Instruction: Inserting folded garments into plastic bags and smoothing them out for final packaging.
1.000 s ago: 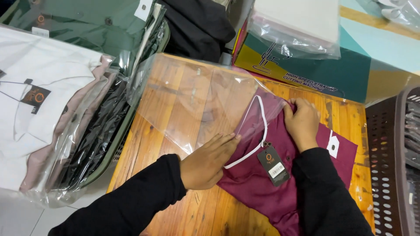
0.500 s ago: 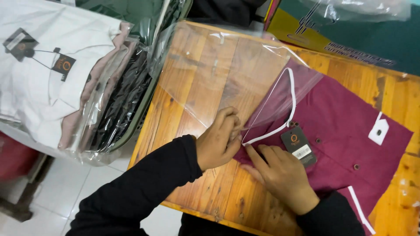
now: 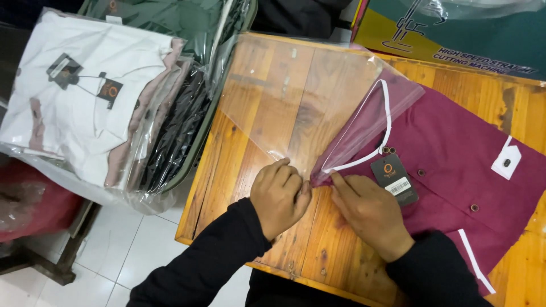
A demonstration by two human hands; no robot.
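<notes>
Head view, looking down on a wooden table (image 3: 267,227): a folded maroon shirt (image 3: 455,153) with white trim lies on the right half, its collar end pushed a short way into the mouth of a clear bag (image 3: 296,96) that spreads flat toward the upper left. The left hand (image 3: 280,196) is curled nearly closed, fingertips pinched on the bag's lower edge right at the shirt's corner. The right hand (image 3: 369,213) lies flatter, fingers loosely bent, its forefinger and thumb meeting the same corner of cloth and film; whether it grips the shirt or only presses it I cannot tell. A dark hang tag (image 3: 393,179) rests on the shirt just beside that hand, outside the bag.

To do this well, I judge the film should be held taut and slightly lifted at the mouth by the left hand, so the folded edge slides in without catching. The shirt ought to go in square, corner first and then the whole width, keeping the fold and trim flat. The tag should be tucked flat before it reaches the opening, or it may snag.

Left of the table, a stack of bagged shirts (image 3: 102,96), white on top, sits lower down. A green box (image 3: 455,34) lies along the far edge.
</notes>
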